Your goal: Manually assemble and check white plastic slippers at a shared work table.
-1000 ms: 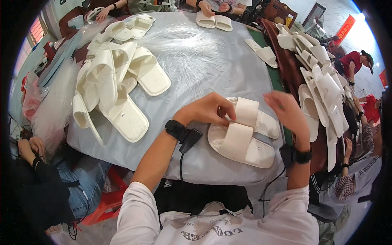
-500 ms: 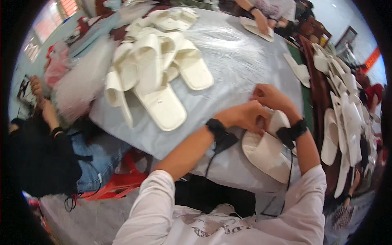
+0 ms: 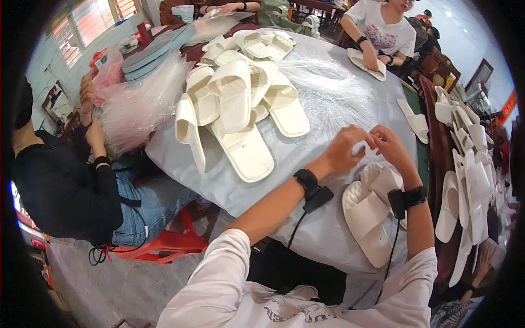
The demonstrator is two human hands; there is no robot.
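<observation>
My left hand [image 3: 345, 150] and my right hand [image 3: 390, 146] come together above a pair of white slippers [image 3: 365, 216] on the near right of the table. Fingers of both are bent in a pinch, fingertips close together. Whatever sits between them is too small or hidden to make out. The nearer slipper lies sole down with its toe end pointing toward me; its mate lies beside it, partly behind my right wrist. Black straps with small boxes and cables circle both my wrists. To the left rises a heap of cream slippers [image 3: 250, 156].
Clear plastic bags [image 3: 333, 90] spread across the table [image 3: 219, 191]. More bags [image 3: 139, 106] lie at left, by a seated person in black [image 3: 65, 186]. Across the table, a person [image 3: 383, 27] handles a slipper [image 3: 365, 63]. Many slippers [image 3: 470, 175] crowd the right side.
My hands have lifted off the slipper pair and moved up, fingertips now meeting above it. My view has shifted, showing more of the room. The person at left has an arm raised higher in view.
</observation>
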